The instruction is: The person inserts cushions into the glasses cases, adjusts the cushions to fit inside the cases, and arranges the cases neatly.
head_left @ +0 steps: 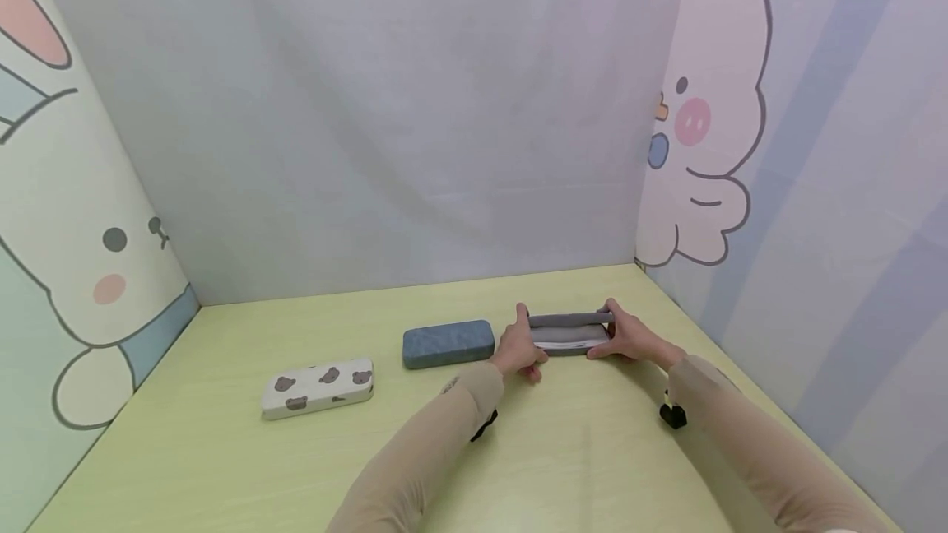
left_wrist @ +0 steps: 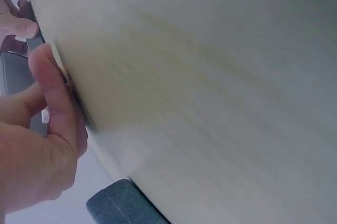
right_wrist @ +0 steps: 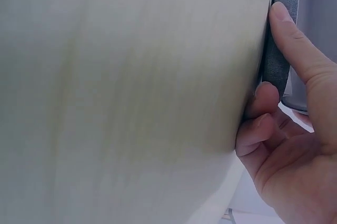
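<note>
A grey glasses case (head_left: pixel 569 320) lies on the table with its lid raised, its long side facing me. Something whitish shows along the inside of its lower half. My left hand (head_left: pixel 518 347) grips the case's left end, with a finger up at the lid. At the opposite end my right hand (head_left: pixel 629 338) holds the case. In the right wrist view the right thumb presses on the dark grey front wall (right_wrist: pixel 281 60), while the other fingers curl by the corner. The left hand (left_wrist: pixel 45 145) hides its end of the case in the left wrist view.
Just left of the left hand lies a closed blue glasses case (head_left: pixel 448 345). Farther left and nearer me is a white case with bear prints (head_left: pixel 318 389). The yellowish table (head_left: pixel 222 467) is bounded by a plain back curtain (head_left: pixel 415 122) and cartoon-printed side curtains.
</note>
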A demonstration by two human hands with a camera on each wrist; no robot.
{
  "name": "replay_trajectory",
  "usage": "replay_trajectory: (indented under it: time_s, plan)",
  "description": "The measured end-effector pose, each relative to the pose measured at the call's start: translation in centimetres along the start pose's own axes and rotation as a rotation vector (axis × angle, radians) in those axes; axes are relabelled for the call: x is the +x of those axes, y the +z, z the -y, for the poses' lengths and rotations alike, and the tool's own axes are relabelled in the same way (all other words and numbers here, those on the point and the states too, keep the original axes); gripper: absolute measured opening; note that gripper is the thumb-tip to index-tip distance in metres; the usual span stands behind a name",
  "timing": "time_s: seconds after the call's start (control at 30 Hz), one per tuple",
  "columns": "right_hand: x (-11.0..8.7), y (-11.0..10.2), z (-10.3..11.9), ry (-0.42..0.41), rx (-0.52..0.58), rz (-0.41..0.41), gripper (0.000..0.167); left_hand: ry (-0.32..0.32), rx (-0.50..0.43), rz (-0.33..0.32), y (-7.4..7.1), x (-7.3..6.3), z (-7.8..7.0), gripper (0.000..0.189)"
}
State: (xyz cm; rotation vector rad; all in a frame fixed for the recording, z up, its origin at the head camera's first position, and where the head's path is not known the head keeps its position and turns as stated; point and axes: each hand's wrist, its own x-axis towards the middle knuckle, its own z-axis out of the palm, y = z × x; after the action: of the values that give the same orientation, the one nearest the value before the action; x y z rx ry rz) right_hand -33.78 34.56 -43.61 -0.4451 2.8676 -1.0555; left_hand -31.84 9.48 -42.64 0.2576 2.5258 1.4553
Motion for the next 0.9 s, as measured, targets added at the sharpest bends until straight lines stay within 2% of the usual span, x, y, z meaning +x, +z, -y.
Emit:
replay_trajectory:
  time_s: [0.23, 0.3, 0.53, 0.63, 0.73, 0.9]
  plan:
    - [0.3, -0.1, 0.3, 0.008, -0.013, 0.008, 0.068, 0.031, 0.072, -0.015, -0.2, 0.3, 0.0, 0.068]
    - [0.4, -0.1, 0.3, 0.019, -0.019, 0.008, 0.067, 0.033, 0.089, -0.016, -0.3, 0.2, 0.0, 0.069]
    - [0.0, -0.7, 1.0, 0.055, -0.072, 0.064, 0.07, 0.047, 0.078, 0.049, -1.0, -0.2, 0.4, 0.065]
    - [-0.6, -1.8, 2.1, 0.05, -0.112, 0.087, 0.069, 0.103, 0.084, 0.093, -2.4, -1.2, 0.3, 0.064]
    - [-1.3, -2.8, 3.7, -0.01, -0.177, 0.035, 0.064, 0.155, 0.12, 0.1, -4.4, -2.4, -0.1, 0.064]
    - [-2.2, -3.2, 7.4, -0.128, -0.257, -0.153, 0.06, 0.219, 0.311, -0.024, -8.4, -4.9, -0.6, 0.057]
